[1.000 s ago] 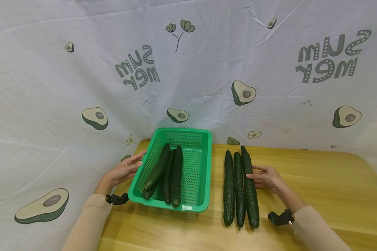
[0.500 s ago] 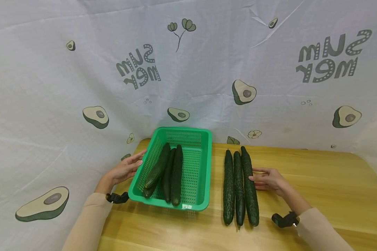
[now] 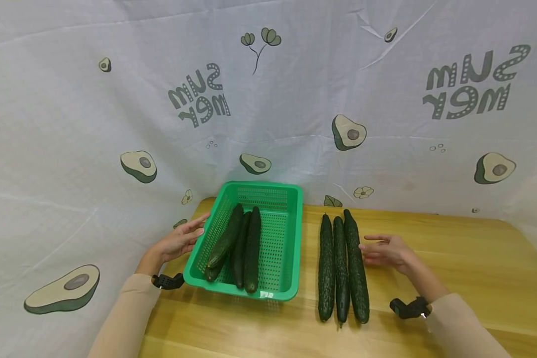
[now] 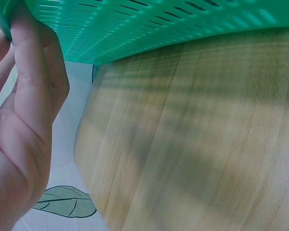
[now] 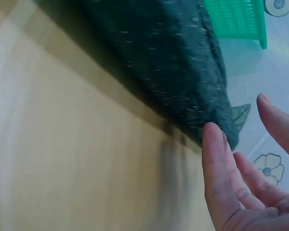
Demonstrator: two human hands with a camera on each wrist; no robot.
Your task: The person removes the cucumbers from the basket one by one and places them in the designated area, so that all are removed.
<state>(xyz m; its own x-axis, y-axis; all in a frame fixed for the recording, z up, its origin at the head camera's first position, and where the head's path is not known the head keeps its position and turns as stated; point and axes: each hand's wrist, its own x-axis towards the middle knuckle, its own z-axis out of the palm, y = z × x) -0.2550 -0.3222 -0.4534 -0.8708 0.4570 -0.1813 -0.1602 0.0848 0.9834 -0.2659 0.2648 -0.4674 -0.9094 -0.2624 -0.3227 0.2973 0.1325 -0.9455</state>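
Note:
At the left, my left hand point(image 3: 177, 244) lies against the side of a green plastic basket point(image 3: 299, 243), its fingers extended to the rim. In the left wrist view the fingertips point(image 4: 26, 36) meet the basket's edge and are partly hidden by it. Several dark green cucumbers point(image 3: 252, 251) lie in the basket's left half, one partly under another. Three more cucumbers lie side by side on the table, the rightmost point(image 3: 357, 268) being nearest my right hand point(image 3: 389, 252). That hand's fingers are spread and loosely bent around nothing. Whether a fingertip touches the cucumber, I cannot tell.
The wooden table point(image 3: 447, 263) extends right of the cucumbers and in front of the basket. A white cloth point(image 3: 286, 99) printed with avocados hangs behind and along the left side. Each wrist wears a black camera point(image 3: 169, 282).
My right hand has drawn slightly right, away from the rightmost cucumber, and its fingers have eased off it. The left hand, basket and cucumbers look the same.

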